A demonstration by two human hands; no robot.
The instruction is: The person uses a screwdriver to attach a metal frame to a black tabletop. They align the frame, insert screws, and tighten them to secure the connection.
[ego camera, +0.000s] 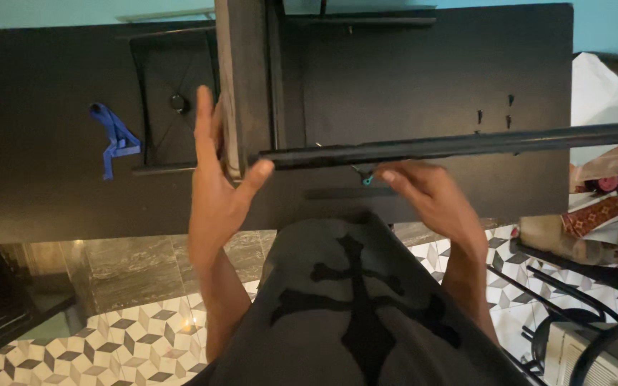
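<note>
Head camera footage is looking straight down at a black table [37,179], where a person is working with both bare hands. Lying across the table is a long black bar [452,145], running from near the middle out to the right edge, and crossing it is an upright dark wooden post [241,78] that is reaching away toward the far side. The left hand [216,186] is standing open and flat, fingers stretched upward along the left face of the post, while its thumb is pressing against the near end of the bar. The right hand [423,189] is sitting just under the bar with its fingers curled narrow, pinching a small teal-tipped tool [368,179] up against the bar's underside. A few small dark screws [508,100] are lying on the table beyond the bar, well apart from both hands. Off to the left, a blue strap [114,139] is resting beside a black square frame [166,100] with a round knob in its centre. Patterned floor tiles [109,343] are showing below the table edge.
</note>
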